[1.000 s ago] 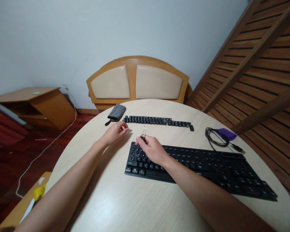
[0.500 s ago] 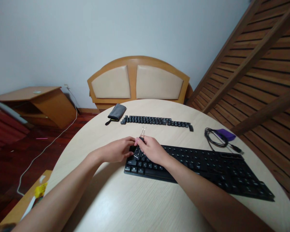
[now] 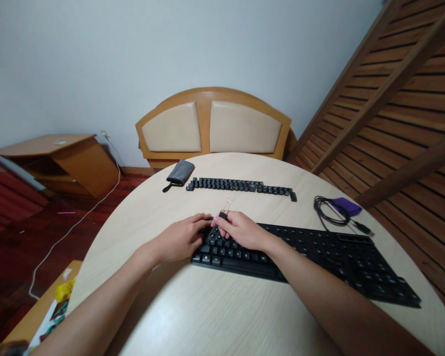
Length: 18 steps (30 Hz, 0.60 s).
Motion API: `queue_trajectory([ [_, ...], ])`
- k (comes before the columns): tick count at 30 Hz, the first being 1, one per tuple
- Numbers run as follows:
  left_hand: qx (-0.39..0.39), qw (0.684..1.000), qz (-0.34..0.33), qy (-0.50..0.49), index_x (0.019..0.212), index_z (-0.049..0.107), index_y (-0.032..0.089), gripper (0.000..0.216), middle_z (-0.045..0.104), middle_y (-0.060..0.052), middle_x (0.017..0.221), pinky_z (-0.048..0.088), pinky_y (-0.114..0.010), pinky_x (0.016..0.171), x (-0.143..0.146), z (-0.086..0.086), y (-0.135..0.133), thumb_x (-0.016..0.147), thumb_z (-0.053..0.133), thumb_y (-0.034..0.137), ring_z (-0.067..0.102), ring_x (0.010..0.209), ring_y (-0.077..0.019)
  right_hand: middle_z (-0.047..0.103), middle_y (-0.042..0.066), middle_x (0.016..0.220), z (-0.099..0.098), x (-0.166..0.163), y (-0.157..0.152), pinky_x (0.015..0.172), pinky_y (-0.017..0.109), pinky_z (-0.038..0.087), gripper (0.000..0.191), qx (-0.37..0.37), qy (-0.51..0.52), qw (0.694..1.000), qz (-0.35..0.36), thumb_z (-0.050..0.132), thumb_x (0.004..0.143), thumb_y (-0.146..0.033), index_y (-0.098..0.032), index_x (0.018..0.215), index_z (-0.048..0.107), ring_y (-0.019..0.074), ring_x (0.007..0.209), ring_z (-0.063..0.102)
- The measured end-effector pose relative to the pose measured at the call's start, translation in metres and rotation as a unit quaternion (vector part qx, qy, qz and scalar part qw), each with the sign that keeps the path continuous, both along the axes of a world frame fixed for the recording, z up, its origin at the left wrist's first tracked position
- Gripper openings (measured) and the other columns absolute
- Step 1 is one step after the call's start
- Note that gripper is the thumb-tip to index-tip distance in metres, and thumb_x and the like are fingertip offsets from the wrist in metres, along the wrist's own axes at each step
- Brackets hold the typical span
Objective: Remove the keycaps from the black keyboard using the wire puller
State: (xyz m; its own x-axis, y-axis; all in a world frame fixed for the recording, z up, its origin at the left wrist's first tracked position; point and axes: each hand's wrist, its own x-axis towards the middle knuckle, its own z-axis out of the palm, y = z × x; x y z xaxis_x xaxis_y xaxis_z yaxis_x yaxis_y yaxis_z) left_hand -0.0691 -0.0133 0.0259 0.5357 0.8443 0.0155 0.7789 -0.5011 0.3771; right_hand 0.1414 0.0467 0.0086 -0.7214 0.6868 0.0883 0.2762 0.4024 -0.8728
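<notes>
A black keyboard lies on the round table, with many keycaps off its upper rows and keys still on its lower left. My right hand is closed around a keycap puller, a small black-bodied tool with thin wire prongs sticking up at the far end. Its lower end points down at the keys on the keyboard's left side; whether it grips a key I cannot tell. My left hand rests at the keyboard's left edge, its fingers apart and reaching over the upper left corner, with nothing seen in them.
Loose keycaps stand in rows beyond the keyboard. A grey pouch lies at their left. A coiled black cable and a purple cloth item sit at the right of the pale table. A wooden headboard stands behind.
My right hand has shifted slightly right with the puller, whose lower end now sits over keys farther in. My left hand's fingers have stretched out toward the keyboard's top edge.
</notes>
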Motion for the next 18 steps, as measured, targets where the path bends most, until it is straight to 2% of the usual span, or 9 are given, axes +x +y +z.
queue_trajectory([
  [5,0.03,0.999,-0.013,-0.015,0.131,0.053,0.018,0.04,0.048,-0.013,0.147,0.036,-0.05,0.115,-0.007,-0.006,0.0,0.093,0.051,0.028,0.041,0.139,-0.0302,0.058,-0.002,0.066,-0.013,-0.002,-0.001,0.064,0.025,0.044,0.034,0.003,0.015,0.999,-0.046,0.042,0.1,-0.041,-0.017,0.091,0.063,0.0128,0.062,0.058],
  [8,0.051,0.997,-0.039,-0.035,0.128,0.051,0.018,0.042,0.051,-0.015,0.142,0.035,-0.052,0.115,-0.008,-0.01,0.002,0.091,0.057,0.037,0.038,0.139,-0.0315,0.058,-0.001,0.066,-0.014,-0.002,-0.002,0.064,0.025,0.044,0.035,0.011,0.018,0.998,-0.06,0.041,0.1,-0.042,-0.017,0.09,0.063,0.0133,0.062,0.058],
  [14,0.042,0.991,-0.078,-0.105,0.128,0.046,0.02,0.045,0.049,-0.016,0.142,0.042,-0.051,0.109,-0.006,-0.015,0.006,0.089,0.059,0.04,0.049,0.129,-0.0312,0.058,-0.001,0.069,-0.008,0.001,-0.004,0.068,0.027,0.045,0.041,0.003,0.026,0.999,-0.031,0.041,0.1,-0.049,-0.018,0.079,0.057,0.0142,0.067,0.058],
  [18,0.029,0.991,-0.078,-0.107,0.13,0.046,0.02,0.049,0.048,-0.016,0.143,0.041,-0.051,0.109,-0.006,-0.014,0.006,0.088,0.06,0.042,0.047,0.13,-0.032,0.058,0.001,0.074,0.0,0.005,-0.006,0.074,0.028,0.045,0.045,-0.001,0.002,1.0,0.0,0.037,0.101,-0.05,-0.018,0.077,0.057,0.0154,0.073,0.058],
])
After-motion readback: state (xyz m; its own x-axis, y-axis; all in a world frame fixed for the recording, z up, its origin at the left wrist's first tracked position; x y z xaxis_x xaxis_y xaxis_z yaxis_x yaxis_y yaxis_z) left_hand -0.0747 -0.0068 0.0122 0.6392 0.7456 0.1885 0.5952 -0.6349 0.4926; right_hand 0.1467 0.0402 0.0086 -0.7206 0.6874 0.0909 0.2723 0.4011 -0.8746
